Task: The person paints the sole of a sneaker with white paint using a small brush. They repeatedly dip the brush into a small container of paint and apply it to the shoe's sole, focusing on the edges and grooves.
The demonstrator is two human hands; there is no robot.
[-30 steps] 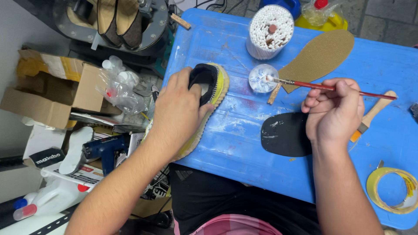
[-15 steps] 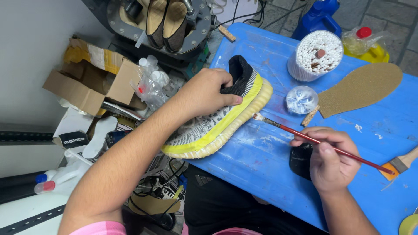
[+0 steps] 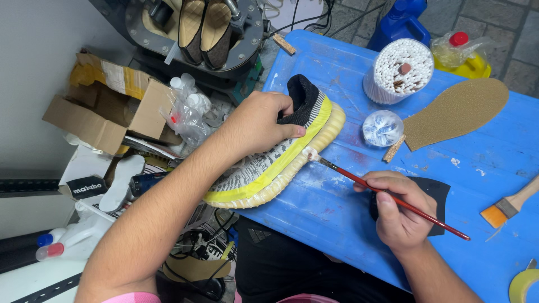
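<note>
Right hand (image 3: 400, 216) nearest, clenched round thin red brush (image 3: 393, 196), resting over black insole piece (image 3: 438, 193). Brush tip (white with glue) touching pale sole edge of knit sneaker (image 3: 281, 163). Sneaker tilted on blue table (image 3: 337, 224) edge, left hand (image 3: 255, 123) gripping collar, thumb pressed on yellow stripe. Beyond: clear glue pot (image 3: 382, 128), tan insole (image 3: 457, 112), tub of cotton swabs (image 3: 398, 70).

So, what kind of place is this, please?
Probably a shoe repair workshop. The left hand holds a sneaker while the right hand brushes its sole with a thin brush; a cut insole lies nearby.
</note>
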